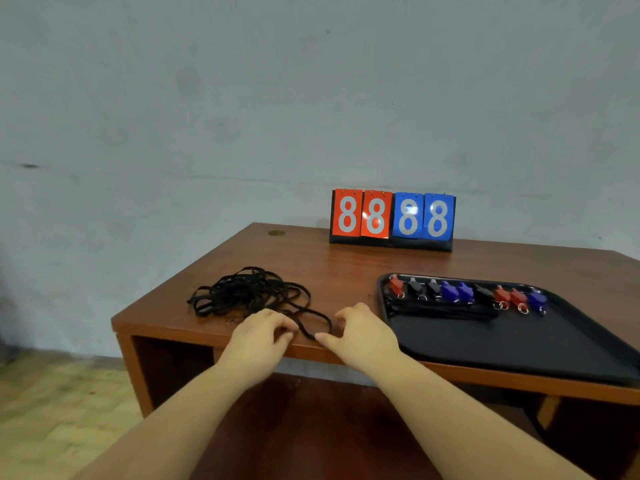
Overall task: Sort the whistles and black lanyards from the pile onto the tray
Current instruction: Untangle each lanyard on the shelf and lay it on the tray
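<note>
A tangled pile of black lanyards (251, 292) lies on the brown table (346, 271), left of a black tray (502, 341). Along the tray's far side runs a row of several red, black and blue whistles (464, 292), with black lanyards (446, 310) laid just in front of them. One loop of lanyard (313, 322) trails from the pile toward the table's front edge. My left hand (261, 332) pinches this loop at its left end with curled fingers. My right hand (360, 332) pinches the loop's near end between thumb and fingers.
A flip scoreboard (393, 220) showing red 88 and blue 88 stands at the back of the table by the wall. A small coin-like disc (276, 233) lies at the table's far left corner. The table's left edge drops to a wooden floor (52, 410).
</note>
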`<state>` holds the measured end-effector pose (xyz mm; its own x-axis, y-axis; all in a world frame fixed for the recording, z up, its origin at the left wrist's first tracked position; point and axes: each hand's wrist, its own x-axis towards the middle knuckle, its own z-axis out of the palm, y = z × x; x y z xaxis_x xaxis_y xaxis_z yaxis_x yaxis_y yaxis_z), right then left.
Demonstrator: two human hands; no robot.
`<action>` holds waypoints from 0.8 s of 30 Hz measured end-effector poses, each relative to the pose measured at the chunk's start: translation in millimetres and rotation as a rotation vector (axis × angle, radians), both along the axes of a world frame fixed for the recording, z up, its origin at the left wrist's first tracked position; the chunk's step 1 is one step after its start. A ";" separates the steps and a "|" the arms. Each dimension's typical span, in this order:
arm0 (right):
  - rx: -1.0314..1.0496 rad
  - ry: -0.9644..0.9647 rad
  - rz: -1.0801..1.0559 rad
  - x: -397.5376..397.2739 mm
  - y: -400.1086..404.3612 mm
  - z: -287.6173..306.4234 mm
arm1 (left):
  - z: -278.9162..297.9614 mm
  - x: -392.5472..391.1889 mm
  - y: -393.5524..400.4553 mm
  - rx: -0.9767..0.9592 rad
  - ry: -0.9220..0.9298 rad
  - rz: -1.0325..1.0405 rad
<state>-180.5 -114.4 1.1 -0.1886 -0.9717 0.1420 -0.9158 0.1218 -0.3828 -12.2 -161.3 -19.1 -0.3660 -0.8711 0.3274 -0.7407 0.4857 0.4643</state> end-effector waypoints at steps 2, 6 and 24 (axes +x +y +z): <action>-0.020 -0.030 -0.005 3.5 -2.5 0.0 | -1.2 -1.8 1.7 -0.048 0.026 -0.003; -0.108 -0.105 0.084 -0.3 1.7 -1.6 | -1.2 -14.4 6.2 -0.104 -0.027 -0.168; -0.182 0.119 -0.264 -134.2 77.8 11.3 | 5.3 -57.0 -5.8 0.107 0.077 -0.323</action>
